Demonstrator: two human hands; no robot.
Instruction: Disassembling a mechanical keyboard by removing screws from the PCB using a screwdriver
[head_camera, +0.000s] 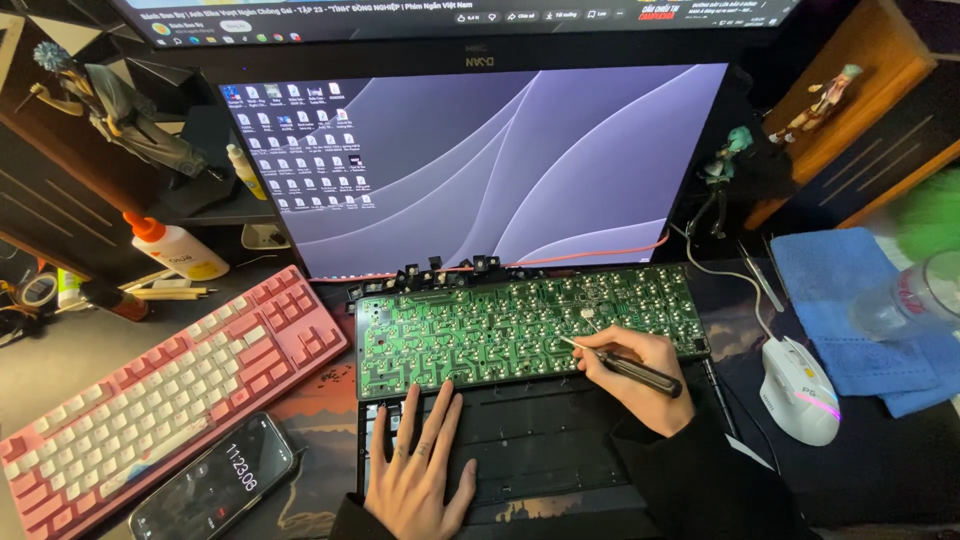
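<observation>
From the head view, your keyboard is already stripped: the green circuit board (530, 320) lies bare at the frame's centre, over the black case (540, 450), loose black switches (445, 268) lined above it. Your left hand (420, 470) rests spread flat, fingertips at the board's lower edge. Your right hand (635, 375) is closed round a slim black tool (625, 365), tip on the board.

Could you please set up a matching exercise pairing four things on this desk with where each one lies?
Things:
1. circuit board
2. pink keyboard
3. mouse
4. phone

Places:
A. right of the board, beside the blue cloth
B. below the pink keyboard, at the picture's bottom edge
C. under the screwdriver tip held by the right hand
D. angled at the far left of the desk

Pairs: 1-C, 2-D, 3-A, 4-B
</observation>
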